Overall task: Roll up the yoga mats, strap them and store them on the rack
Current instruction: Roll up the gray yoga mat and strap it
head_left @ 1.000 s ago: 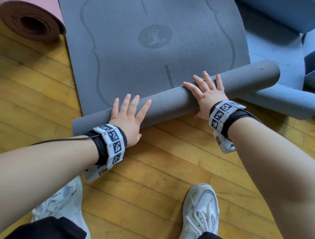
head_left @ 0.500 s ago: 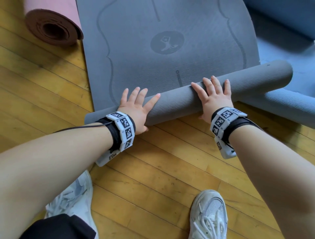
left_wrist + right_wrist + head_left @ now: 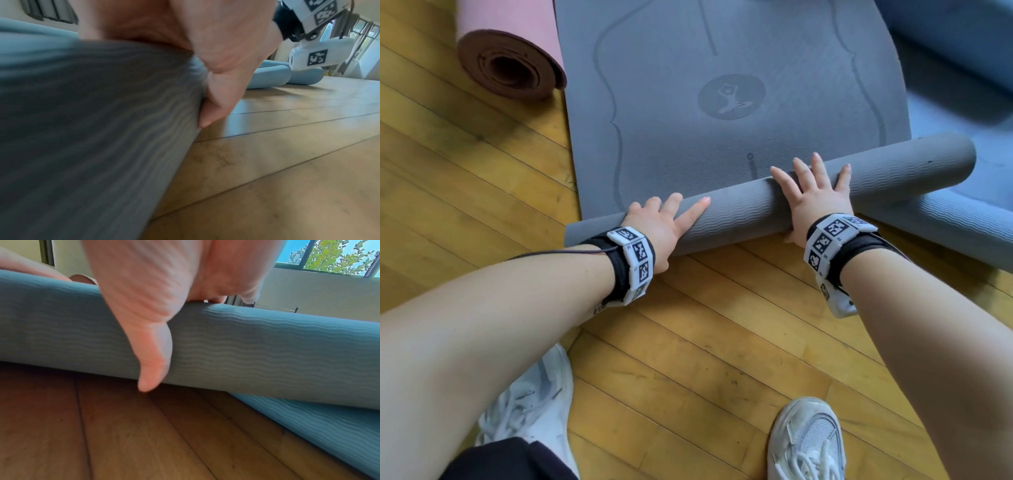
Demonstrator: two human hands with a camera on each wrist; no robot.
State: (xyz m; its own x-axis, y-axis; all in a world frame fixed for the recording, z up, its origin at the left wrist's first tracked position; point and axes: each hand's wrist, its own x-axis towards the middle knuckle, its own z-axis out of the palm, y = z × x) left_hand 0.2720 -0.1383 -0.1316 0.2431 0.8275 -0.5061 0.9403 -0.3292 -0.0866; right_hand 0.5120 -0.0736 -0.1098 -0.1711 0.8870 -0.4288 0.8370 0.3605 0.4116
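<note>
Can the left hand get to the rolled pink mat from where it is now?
Probably yes. The left hand lies flat on the grey mat, holding nothing, and only bare wooden floor separates it from the pink mat; it may need a stretch.

Since one second ago, the rolled part of the grey mat (image 3: 739,212) lies farther along the flat part: the end of the short printed line with the small dot is now just at the edge of the roll, where earlier more of this line was free. The round logo (image 3: 731,97) is now closer to the roll. The left hand (image 3: 659,226) and the right hand (image 3: 813,197) have moved forward with the roll. The left hand's fingers (image 3: 671,205) now reach over the top of the roll, and look shorter than before.
</note>
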